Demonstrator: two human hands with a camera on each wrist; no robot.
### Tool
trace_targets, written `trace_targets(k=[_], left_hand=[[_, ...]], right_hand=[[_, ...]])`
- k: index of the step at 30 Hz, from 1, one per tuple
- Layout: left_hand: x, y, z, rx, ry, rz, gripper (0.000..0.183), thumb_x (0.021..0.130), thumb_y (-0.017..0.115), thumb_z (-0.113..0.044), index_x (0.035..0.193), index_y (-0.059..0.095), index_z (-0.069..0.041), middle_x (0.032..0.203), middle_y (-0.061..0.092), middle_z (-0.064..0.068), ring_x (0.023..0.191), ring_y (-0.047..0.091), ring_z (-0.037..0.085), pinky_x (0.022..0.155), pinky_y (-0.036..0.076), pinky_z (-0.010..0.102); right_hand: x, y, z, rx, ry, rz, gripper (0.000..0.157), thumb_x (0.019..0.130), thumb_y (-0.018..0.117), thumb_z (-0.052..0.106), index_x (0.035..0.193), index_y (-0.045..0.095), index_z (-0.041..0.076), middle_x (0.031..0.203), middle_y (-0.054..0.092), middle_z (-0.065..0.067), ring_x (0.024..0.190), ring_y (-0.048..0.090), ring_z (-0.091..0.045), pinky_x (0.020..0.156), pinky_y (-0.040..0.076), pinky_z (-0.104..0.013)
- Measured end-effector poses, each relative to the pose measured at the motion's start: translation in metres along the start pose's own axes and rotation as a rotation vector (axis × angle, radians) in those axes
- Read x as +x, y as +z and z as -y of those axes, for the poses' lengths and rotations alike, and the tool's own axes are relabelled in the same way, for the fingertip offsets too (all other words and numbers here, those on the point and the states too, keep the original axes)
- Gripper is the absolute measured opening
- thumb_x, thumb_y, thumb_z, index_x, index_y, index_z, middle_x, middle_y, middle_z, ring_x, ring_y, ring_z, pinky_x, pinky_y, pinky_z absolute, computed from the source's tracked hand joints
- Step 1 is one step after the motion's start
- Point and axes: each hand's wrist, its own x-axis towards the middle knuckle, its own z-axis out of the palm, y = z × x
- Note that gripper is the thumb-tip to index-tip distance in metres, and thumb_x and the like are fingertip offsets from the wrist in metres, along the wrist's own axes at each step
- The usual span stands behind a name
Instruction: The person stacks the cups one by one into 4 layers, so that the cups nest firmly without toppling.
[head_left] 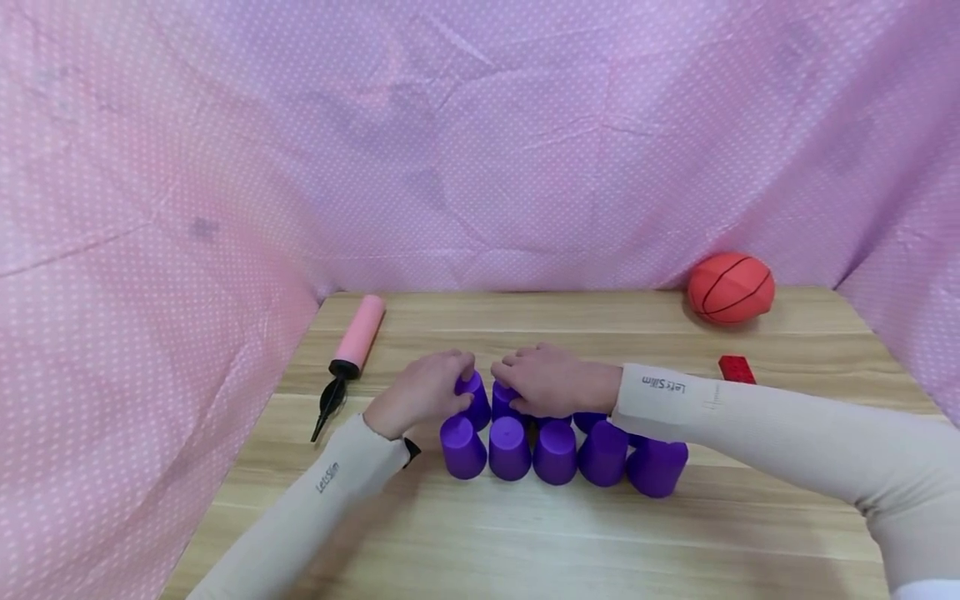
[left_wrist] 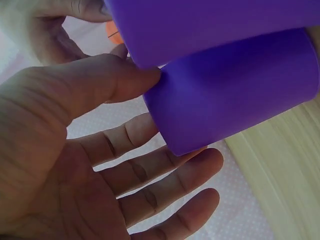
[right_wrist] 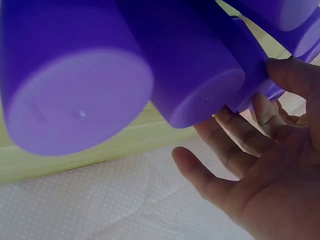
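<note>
Several purple cups stand upside down in two rows on the table, the front row including a front left cup (head_left: pixel 462 450). At the left end of the back row, my left hand (head_left: pixel 422 390) holds a cup (head_left: pixel 476 407) by its top, thumb on the near side and fingers behind. My right hand (head_left: pixel 551 381) reaches over the back row, its thumb and fingers around the neighbouring cup (head_left: pixel 502 402). In the right wrist view, the outer fingers (right_wrist: pixel 200 175) are spread beside other cups (right_wrist: pixel 205 100). The right hand and forearm hide part of the back row.
A pink hand pump (head_left: pixel 361 333) with a black nozzle lies at the left on the wooden table (head_left: pixel 510 550). At the back right is a red ball (head_left: pixel 731 289) with black lines. A red block (head_left: pixel 737 369) lies behind the right forearm. Pink dotted cloth (head_left: pixel 480 167) surrounds the table.
</note>
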Motion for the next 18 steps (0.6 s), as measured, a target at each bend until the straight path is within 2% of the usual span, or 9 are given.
trace_targets(k=[3, 6, 11, 18], left_hand=[[0.005, -0.005, 0.003, -0.012, -0.018, -0.023, 0.023, 0.080, 0.074, -0.021, 0.085, 0.053, -0.013, 0.076, 0.056, 0.000, 0.065, 0.050, 0.015, 0.056, 0.042, 0.030], [0.017, -0.010, 0.009, -0.027, -0.035, -0.078, 0.023, 0.080, 0.074, -0.022, 0.087, 0.054, -0.013, 0.078, 0.056, 0.000, 0.066, 0.051, 0.016, 0.056, 0.043, 0.030], [0.052, -0.012, 0.026, -0.051, -0.046, -0.153, 0.024, 0.083, 0.073, -0.024, 0.091, 0.054, -0.011, 0.082, 0.057, 0.001, 0.072, 0.053, 0.017, 0.061, 0.046, 0.031], [0.100, -0.009, 0.043, -0.092, -0.047, -0.161, 0.024, 0.084, 0.072, -0.024, 0.096, 0.056, -0.011, 0.089, 0.058, 0.002, 0.082, 0.055, 0.019, 0.070, 0.047, 0.033]], right_hand=[[-0.001, -0.003, -0.011, 0.072, -0.010, -0.057, 0.023, 0.086, 0.067, 0.025, 0.096, 0.050, 0.013, 0.084, 0.050, 0.004, 0.077, 0.052, -0.018, 0.065, 0.045, -0.035], [-0.003, -0.014, -0.029, 0.156, 0.024, -0.121, 0.022, 0.085, 0.066, 0.022, 0.096, 0.050, 0.012, 0.084, 0.051, 0.001, 0.072, 0.051, -0.017, 0.061, 0.045, -0.033], [0.000, -0.027, -0.070, 0.225, 0.153, -0.199, 0.024, 0.084, 0.067, 0.019, 0.098, 0.051, 0.008, 0.086, 0.057, -0.005, 0.074, 0.054, -0.020, 0.065, 0.046, -0.034], [0.008, -0.018, -0.106, 0.228, 0.245, -0.173, 0.023, 0.083, 0.067, 0.018, 0.096, 0.053, 0.005, 0.083, 0.058, -0.007, 0.076, 0.054, -0.023, 0.066, 0.045, -0.036]])
